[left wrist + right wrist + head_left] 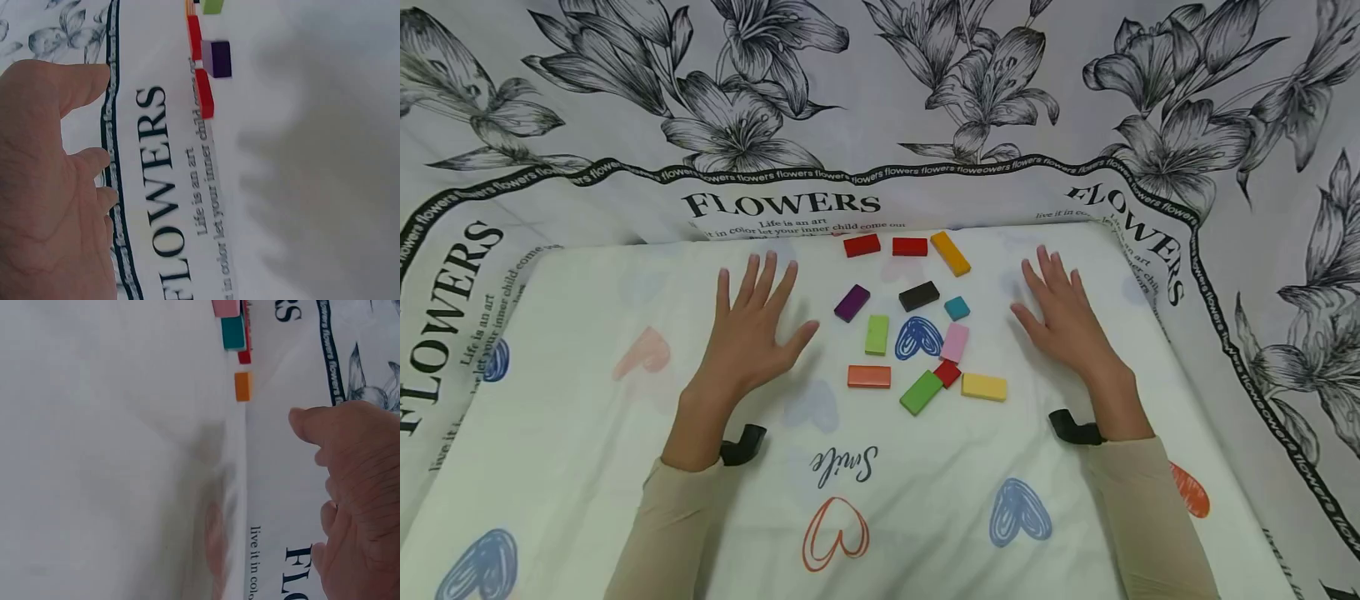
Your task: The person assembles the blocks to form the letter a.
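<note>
To the left of a loose group of coloured blocks, my left hand [751, 333] is held palm down with fingers spread and holds nothing. The purple block [852, 303] and the light green block [876, 335] lie nearest its thumb. My right hand [1066, 321] is stretched out on the other side, also holding nothing. Nearest to it are the teal block [957, 308], the pink block [954, 342] and the orange block [951, 253]. Shadows show beside both hands. The left wrist view has the purple block [217, 59] standing out beside two red ones.
Two red blocks [910, 247] lie at the back, with a black block [919, 296] in front. Nearer are a salmon block [869, 377], a green block [921, 392] touching a small red block [948, 373], and a yellow block [984, 387]. A heart-printed white cloth [925, 517] lies beneath.
</note>
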Action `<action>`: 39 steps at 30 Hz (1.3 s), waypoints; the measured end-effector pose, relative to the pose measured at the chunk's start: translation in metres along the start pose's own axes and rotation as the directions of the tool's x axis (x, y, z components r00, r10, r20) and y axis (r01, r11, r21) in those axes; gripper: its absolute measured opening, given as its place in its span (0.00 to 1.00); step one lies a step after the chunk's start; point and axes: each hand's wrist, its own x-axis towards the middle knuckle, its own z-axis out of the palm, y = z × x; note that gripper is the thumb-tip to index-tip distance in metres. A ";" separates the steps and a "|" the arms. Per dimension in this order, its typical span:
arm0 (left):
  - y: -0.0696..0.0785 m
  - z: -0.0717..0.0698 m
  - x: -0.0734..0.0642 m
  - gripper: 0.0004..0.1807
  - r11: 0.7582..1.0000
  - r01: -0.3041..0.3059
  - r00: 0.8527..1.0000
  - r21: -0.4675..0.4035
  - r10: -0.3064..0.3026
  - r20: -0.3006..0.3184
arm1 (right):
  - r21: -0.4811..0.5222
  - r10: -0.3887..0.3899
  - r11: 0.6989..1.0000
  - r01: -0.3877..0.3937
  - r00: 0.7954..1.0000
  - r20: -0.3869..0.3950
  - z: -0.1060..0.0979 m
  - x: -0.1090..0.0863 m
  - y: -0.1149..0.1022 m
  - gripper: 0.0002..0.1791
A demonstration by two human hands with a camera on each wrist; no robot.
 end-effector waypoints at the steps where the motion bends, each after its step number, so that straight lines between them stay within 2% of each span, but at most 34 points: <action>1: 0.003 0.000 0.004 0.48 1.000 -0.018 1.000 -0.002 0.018 -0.009 | 0.004 -0.007 1.000 0.007 1.000 0.001 -0.001 0.002 -0.001 0.41; 4: 0.014 0.001 0.013 0.45 0.998 -0.069 0.998 -0.012 0.069 -0.005 | 0.006 -0.024 1.000 0.024 1.000 0.011 -0.001 0.006 -0.004 0.40; 7: 0.024 0.003 0.020 0.44 0.994 -0.105 0.994 -0.027 0.106 0.025 | 0.012 -0.031 0.999 0.031 0.999 0.021 0.000 0.006 -0.008 0.39; 10: 0.033 0.004 0.025 0.44 0.990 -0.129 0.989 -0.054 0.132 0.060 | 0.022 -0.036 0.999 0.035 0.999 0.030 0.001 0.004 -0.011 0.39; 15: 0.045 0.007 0.038 0.41 0.980 -0.173 0.980 -0.099 0.182 0.085 | 0.074 -0.046 0.996 0.042 0.998 0.049 0.005 0.004 -0.018 0.38; 19: 0.052 0.004 0.045 0.38 0.976 -0.169 0.977 -0.134 0.184 0.109 | 0.100 -0.055 0.994 0.044 0.993 0.102 0.009 0.009 -0.028 0.36; 22: 0.058 -0.001 0.053 0.38 0.974 -0.171 0.978 -0.145 0.186 0.097 | 0.108 -0.076 0.992 0.064 0.990 0.116 0.009 0.016 -0.037 0.34; 24: 0.063 -0.003 0.061 0.39 0.973 -0.181 0.977 -0.147 0.195 0.089 | 0.112 -0.088 0.991 0.074 0.988 0.128 0.006 0.020 -0.042 0.32; 28: 0.065 -0.007 0.072 0.42 0.979 -0.160 0.978 -0.129 0.174 0.113 | 0.132 -0.107 0.988 0.085 0.979 0.174 0.002 0.030 -0.055 0.29; 32: 0.073 0.000 0.073 0.42 0.980 -0.147 0.977 -0.135 0.165 0.135 | 0.111 -0.109 0.990 0.086 0.970 0.217 0.000 0.030 -0.060 0.27; 35: 0.081 0.007 0.076 0.39 0.976 -0.152 0.975 -0.154 0.173 0.139 | 0.086 -0.113 0.992 0.096 0.969 0.220 -0.003 0.030 -0.061 0.26; 39: 0.086 0.006 0.088 0.37 0.978 -0.137 0.973 -0.160 0.162 0.162 | 0.105 -0.136 0.988 0.116 0.969 0.207 -0.004 0.037 -0.066 0.25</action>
